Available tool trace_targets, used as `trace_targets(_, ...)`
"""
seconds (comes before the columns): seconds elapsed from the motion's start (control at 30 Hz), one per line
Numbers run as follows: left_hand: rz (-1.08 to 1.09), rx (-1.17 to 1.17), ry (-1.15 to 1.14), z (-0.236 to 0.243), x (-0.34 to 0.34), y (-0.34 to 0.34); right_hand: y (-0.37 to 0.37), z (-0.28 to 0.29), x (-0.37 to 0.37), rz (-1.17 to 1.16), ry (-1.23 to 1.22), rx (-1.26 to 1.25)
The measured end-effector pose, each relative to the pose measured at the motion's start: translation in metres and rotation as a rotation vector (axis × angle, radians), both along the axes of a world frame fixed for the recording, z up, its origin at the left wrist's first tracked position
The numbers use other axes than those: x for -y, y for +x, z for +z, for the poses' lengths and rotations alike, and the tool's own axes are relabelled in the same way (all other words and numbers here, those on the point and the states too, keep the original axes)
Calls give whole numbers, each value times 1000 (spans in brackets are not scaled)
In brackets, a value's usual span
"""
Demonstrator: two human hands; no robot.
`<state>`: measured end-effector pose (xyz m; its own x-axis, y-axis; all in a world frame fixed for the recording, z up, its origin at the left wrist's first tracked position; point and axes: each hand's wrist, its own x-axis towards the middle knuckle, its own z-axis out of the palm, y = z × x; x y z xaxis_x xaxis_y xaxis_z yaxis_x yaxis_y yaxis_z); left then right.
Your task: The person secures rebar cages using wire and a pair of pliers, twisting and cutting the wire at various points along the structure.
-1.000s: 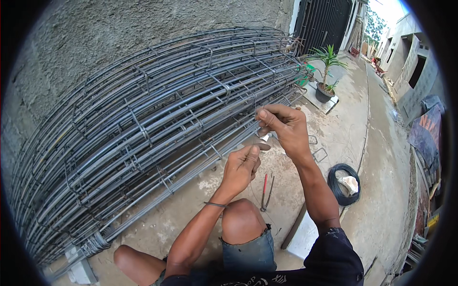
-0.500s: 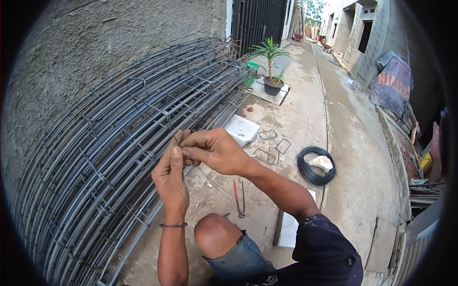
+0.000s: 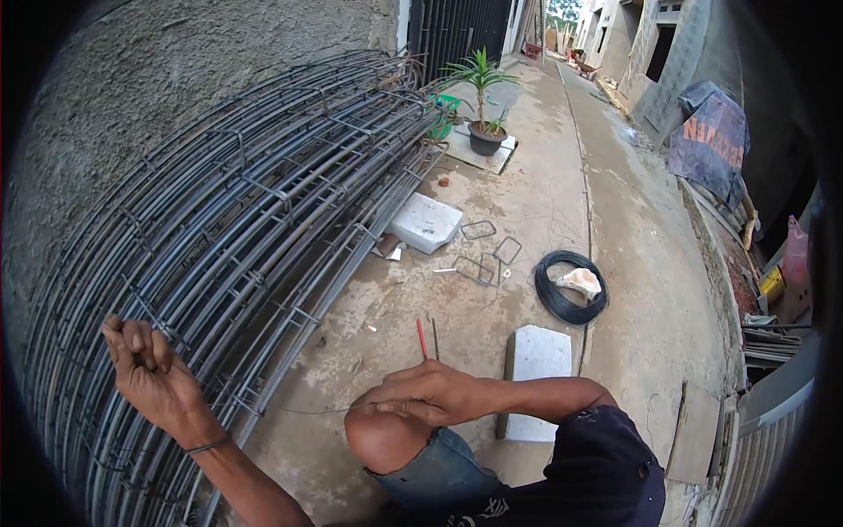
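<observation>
My left hand (image 3: 158, 382) is raised in front of the rebar cages (image 3: 255, 211), its fingers curled closed. Whatever may be inside those fingers is hidden. Over my bent knee (image 3: 382, 439), my right hand (image 3: 426, 393) is closed on a thin tie wire (image 3: 307, 411), whose free length sticks out leftward past the knee. Just beyond the right hand, pincers (image 3: 421, 338) with one red handle lie on the concrete, their head hidden by that hand.
A coil of dark wire (image 3: 549, 299) lies right, a pale stone (image 3: 580, 282) inside it. White blocks (image 3: 538, 360) (image 3: 427, 221) and several bent steel stirrups (image 3: 479, 230) rest on the ground. Farther off stands a potted plant (image 3: 487, 140). A rough wall (image 3: 219, 53) backs the cages.
My hands, together in front of the cages before, have come apart. The left went left and down; the right drew down to my knee with the wire. My view has shifted slightly.
</observation>
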<state>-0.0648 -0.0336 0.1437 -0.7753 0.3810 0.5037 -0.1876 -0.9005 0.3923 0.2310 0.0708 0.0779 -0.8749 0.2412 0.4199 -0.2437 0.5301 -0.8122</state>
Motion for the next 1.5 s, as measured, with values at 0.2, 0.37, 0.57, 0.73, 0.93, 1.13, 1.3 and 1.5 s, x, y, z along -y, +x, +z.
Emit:
trace_targets(0.2,111,4,-330,-13,-42,41,-5,21,-35,-309,58,230)
trace_targets(0.37,229,-211,-698,-44,-48,75,-18,4,-63,-639,162,47)
trace_targets(0.57,-195,-225,-803,-85,-66,114,-51,-2,-39,-460,-327,-28)
trace_targets(0.73,-174,1,-698,-78,-66,111,-54,-6,-34,-286,-576,108)
trace_targets(0.93,-150,178,-661,-67,-62,100,-47,-19,-6,-342,-240,159)
trace_targets(1.13,-181,190,-401,-55,-63,67,-35,-16,-6,-315,71,235)
trace_targets(1.3,-108,37,-279,-21,-55,22,-14,-10,-10,-230,130,281)
trace_targets(1.5,-229,254,-238,-33,-70,57,-53,2,-19,-264,174,-84)
